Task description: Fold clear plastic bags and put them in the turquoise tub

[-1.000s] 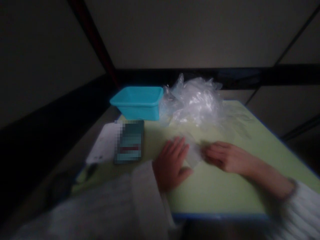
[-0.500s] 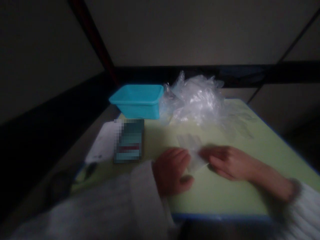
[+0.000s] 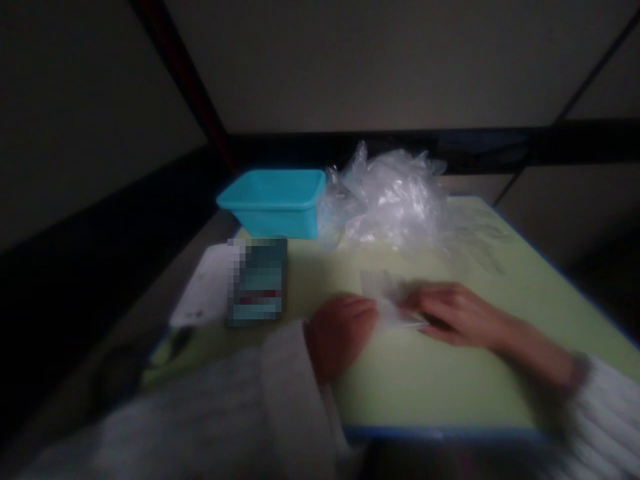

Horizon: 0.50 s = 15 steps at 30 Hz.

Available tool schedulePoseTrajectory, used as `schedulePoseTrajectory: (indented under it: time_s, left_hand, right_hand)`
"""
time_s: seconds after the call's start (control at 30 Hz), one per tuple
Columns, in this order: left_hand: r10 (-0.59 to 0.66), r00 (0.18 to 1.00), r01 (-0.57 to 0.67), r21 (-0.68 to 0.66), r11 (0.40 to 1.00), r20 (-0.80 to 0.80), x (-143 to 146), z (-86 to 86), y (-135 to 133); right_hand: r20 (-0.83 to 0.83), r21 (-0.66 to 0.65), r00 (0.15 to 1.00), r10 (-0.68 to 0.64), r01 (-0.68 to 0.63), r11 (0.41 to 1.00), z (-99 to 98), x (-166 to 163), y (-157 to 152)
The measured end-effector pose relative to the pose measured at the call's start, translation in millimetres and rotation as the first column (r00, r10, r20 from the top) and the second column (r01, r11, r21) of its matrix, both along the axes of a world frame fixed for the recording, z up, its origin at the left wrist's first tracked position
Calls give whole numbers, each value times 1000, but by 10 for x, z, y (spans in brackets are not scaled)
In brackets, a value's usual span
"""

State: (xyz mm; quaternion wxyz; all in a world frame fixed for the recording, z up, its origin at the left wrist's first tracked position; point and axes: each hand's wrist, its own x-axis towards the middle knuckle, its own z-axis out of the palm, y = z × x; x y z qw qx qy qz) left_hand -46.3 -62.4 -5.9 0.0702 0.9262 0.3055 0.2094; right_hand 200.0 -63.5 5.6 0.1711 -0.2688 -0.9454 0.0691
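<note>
A small clear plastic bag (image 3: 387,297) lies on the light green table (image 3: 450,380) between my two hands. My left hand (image 3: 337,333) is curled, its fingertips at the bag's left edge. My right hand (image 3: 447,312) rests on the bag's right side and pinches it. Both arms wear white knitted sleeves. The picture is dim and blurred, so the exact grip is hard to make out.
A turquoise plastic tub (image 3: 273,200) stands at the table's far left. A heap of clear plastic bags (image 3: 393,197) lies beside it. A dark booklet (image 3: 257,281) and a white sheet (image 3: 205,293) lie left of my hands. The table's near edge (image 3: 440,435) is blue.
My left hand has curled from flat into a loose fist. My right hand has shifted slightly up and away, and the small bag has moved with it between the hands.
</note>
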Motion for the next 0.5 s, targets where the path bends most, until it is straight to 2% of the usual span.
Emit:
schedulePoseTrajectory:
  time_s: [0.27,0.37,0.5]
  left_hand:
    - [113,983,-81,-211,974,144,-4,-38,107]
    - [195,960,-118,-336,934,204,18,-20,188]
    - [266,931,-143,-422,895,251,52,-49,277]
  right_hand:
    - [-145,-159,977,-157,134,978,-28,0,41]
    - [-215,-324,939,-267,189,927,-22,-30,55]
    - [-318,-518,857,-405,201,832,-51,-129,114]
